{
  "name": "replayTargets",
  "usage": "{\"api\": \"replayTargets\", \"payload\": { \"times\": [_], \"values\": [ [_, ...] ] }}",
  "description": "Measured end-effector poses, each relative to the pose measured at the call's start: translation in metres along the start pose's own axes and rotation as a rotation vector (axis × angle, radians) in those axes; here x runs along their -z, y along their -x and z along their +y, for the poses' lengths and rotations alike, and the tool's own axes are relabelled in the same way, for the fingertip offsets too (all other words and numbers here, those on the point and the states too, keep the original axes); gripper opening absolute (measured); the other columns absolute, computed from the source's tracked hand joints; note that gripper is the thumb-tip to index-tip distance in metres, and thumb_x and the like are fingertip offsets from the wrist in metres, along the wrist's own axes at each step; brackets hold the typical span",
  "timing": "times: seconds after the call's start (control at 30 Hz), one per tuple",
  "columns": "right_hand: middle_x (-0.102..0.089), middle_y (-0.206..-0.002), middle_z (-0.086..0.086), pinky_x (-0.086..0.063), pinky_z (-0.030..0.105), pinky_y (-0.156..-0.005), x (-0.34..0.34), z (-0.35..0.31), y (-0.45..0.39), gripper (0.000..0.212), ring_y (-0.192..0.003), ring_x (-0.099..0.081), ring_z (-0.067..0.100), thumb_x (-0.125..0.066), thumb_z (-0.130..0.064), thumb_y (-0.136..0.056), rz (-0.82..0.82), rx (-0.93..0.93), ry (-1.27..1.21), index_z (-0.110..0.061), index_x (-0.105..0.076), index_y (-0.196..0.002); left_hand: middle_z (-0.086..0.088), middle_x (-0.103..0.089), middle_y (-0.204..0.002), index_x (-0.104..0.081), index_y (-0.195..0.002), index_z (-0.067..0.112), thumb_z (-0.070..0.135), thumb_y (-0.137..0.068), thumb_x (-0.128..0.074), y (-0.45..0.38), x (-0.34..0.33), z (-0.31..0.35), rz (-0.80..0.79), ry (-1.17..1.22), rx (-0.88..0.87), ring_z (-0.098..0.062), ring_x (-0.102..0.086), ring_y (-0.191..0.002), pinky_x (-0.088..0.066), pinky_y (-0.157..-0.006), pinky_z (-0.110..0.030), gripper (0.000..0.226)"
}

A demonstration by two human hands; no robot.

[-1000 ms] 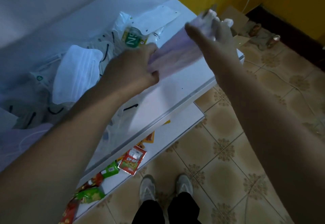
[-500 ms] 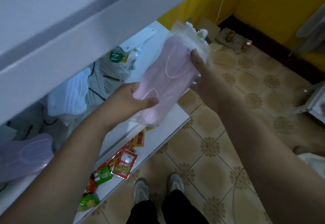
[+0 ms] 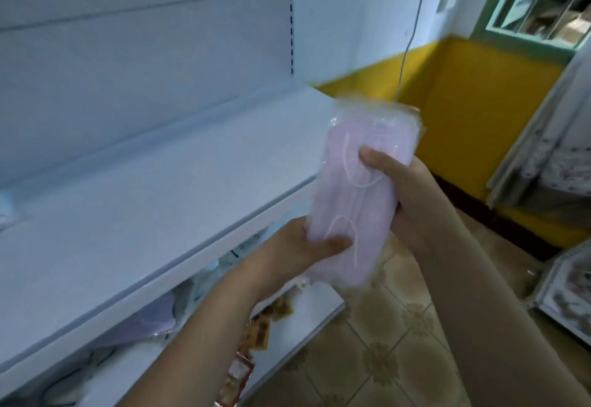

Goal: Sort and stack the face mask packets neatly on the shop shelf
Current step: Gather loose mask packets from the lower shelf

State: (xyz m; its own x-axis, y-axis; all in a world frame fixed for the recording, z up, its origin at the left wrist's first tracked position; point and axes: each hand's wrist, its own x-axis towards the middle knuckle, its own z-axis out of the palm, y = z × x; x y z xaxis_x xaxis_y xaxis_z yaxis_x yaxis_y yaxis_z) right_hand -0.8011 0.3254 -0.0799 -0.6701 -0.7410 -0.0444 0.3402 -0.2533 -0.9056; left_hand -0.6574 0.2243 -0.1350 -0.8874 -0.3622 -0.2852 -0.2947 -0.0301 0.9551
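Note:
A clear packet of pink face masks (image 3: 358, 202) is held upright in the air, just off the front right corner of the white upper shelf (image 3: 153, 202). My left hand (image 3: 300, 246) grips its lower end, thumb across the front. My right hand (image 3: 406, 192) grips its right side, thumb pressed on the middle. Under the upper shelf, a purple mask packet (image 3: 150, 317) and other mask packets lie on the lower shelf, mostly hidden.
Snack packets (image 3: 252, 336) lie on the lowest shelf by my left forearm. A yellow and white wall with a hanging cable (image 3: 412, 29) stands behind. A white rack (image 3: 563, 288) sits on the tiled floor at right.
Both hands have lifted the pink packet from the lower shelf level up to the upper shelf, and my view has risen with it.

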Motion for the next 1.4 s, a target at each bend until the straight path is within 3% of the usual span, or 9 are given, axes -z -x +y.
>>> {"api": "replayTargets", "payload": {
  "times": [0.13,0.33,0.53,0.63,0.77,0.93,1.07,1.17,1.4],
  "values": [
    [-0.070,-0.114,0.020,-0.057,0.050,-0.086,-0.092,-0.012,0.010,0.039,-0.100,-0.070,0.036,-0.068,-0.009,-0.086,-0.082,0.028,-0.058,-0.002,-0.063,-0.124,0.000,-0.074,-0.116,-0.063,-0.126,0.022,0.030,-0.088,-0.076,0.069,0.054,0.030,0.147,0.062,-0.061,-0.024,-0.072,-0.102,-0.059,-0.084,-0.055,0.041],
    [-0.071,-0.112,0.017,-0.059,0.041,-0.079,-0.281,0.023,0.060,0.037,-0.096,-0.070,0.029,-0.067,-0.010,-0.086,-0.352,-0.061,-0.090,-0.002,-0.065,-0.122,0.005,-0.075,-0.108,-0.065,-0.118,0.022,0.023,-0.093,-0.069,0.239,0.162,0.022,0.511,0.170,-0.141,-0.018,-0.073,-0.091,-0.063,-0.066,-0.047,0.025],
    [-0.076,-0.099,0.007,-0.058,0.025,-0.066,-0.432,0.094,0.121,0.021,-0.087,-0.072,0.019,-0.058,-0.005,-0.093,-0.599,-0.182,0.067,-0.006,-0.068,-0.111,0.006,-0.074,-0.103,-0.064,-0.115,0.020,0.018,-0.093,-0.069,0.398,0.235,-0.028,0.847,0.268,-0.117,-0.015,-0.072,-0.083,-0.063,-0.065,-0.045,0.022],
    [-0.076,-0.094,0.006,-0.058,0.026,-0.065,-0.489,0.125,0.145,0.017,-0.081,-0.072,0.019,-0.061,-0.004,-0.092,-0.667,-0.208,0.159,-0.006,-0.068,-0.107,0.007,-0.076,-0.102,-0.067,-0.111,0.026,0.023,-0.089,-0.074,0.451,0.260,-0.051,1.017,0.254,-0.081,-0.024,-0.074,-0.091,-0.060,-0.082,-0.049,0.024],
    [-0.073,-0.084,0.009,-0.055,0.029,-0.058,-0.557,0.158,0.157,0.007,-0.064,-0.071,0.015,-0.065,-0.004,-0.090,-0.689,-0.230,0.207,-0.007,-0.065,-0.096,0.014,-0.076,-0.097,-0.070,-0.103,0.028,0.025,-0.092,-0.069,0.490,0.294,-0.065,1.184,0.127,-0.067,-0.001,-0.071,-0.090,-0.053,-0.080,-0.016,0.011],
    [-0.064,-0.090,0.007,-0.045,0.024,-0.052,-0.638,0.199,0.125,0.050,-0.061,-0.059,0.013,-0.072,-0.016,-0.086,-0.762,-0.194,0.436,-0.008,-0.051,-0.130,0.017,-0.074,-0.104,-0.065,-0.114,0.033,0.028,-0.091,-0.070,0.502,0.352,-0.067,1.314,-0.009,-0.059,0.001,-0.070,-0.093,-0.056,-0.086,-0.022,0.024],
    [-0.066,-0.103,0.010,-0.058,0.038,-0.074,-0.685,0.245,0.088,0.065,-0.084,-0.067,0.026,-0.077,-0.020,-0.069,-0.736,-0.119,0.663,-0.006,-0.050,-0.126,0.008,-0.067,-0.106,-0.046,-0.132,0.031,0.030,-0.085,-0.074,0.496,0.410,-0.080,1.429,-0.231,0.157,-0.009,-0.066,-0.090,-0.051,-0.075,-0.022,0.055],
    [-0.063,-0.118,0.015,-0.052,0.029,-0.073,-0.707,0.272,0.074,0.064,-0.102,-0.066,0.031,-0.074,-0.019,-0.079,-0.749,0.007,0.936,-0.005,-0.042,-0.133,-0.005,-0.056,-0.117,-0.029,-0.150,0.030,0.030,-0.087,-0.071,0.490,0.442,-0.096,1.406,-0.427,0.372,-0.021,-0.060,-0.093,-0.045,-0.075,-0.026,0.076],
    [-0.054,-0.129,0.017,-0.044,0.029,-0.093,-0.724,0.302,0.063,0.039,-0.117,-0.055,0.030,-0.057,-0.028,-0.096,-0.926,0.362,1.302,-0.003,-0.055,-0.126,-0.007,-0.038,-0.135,-0.035,-0.145,0.028,0.041,-0.089,-0.057,0.463,0.470,-0.112,1.222,-0.845,0.816,-0.030,-0.039,-0.126,-0.033,-0.102,-0.042,0.061]
  ]
}}
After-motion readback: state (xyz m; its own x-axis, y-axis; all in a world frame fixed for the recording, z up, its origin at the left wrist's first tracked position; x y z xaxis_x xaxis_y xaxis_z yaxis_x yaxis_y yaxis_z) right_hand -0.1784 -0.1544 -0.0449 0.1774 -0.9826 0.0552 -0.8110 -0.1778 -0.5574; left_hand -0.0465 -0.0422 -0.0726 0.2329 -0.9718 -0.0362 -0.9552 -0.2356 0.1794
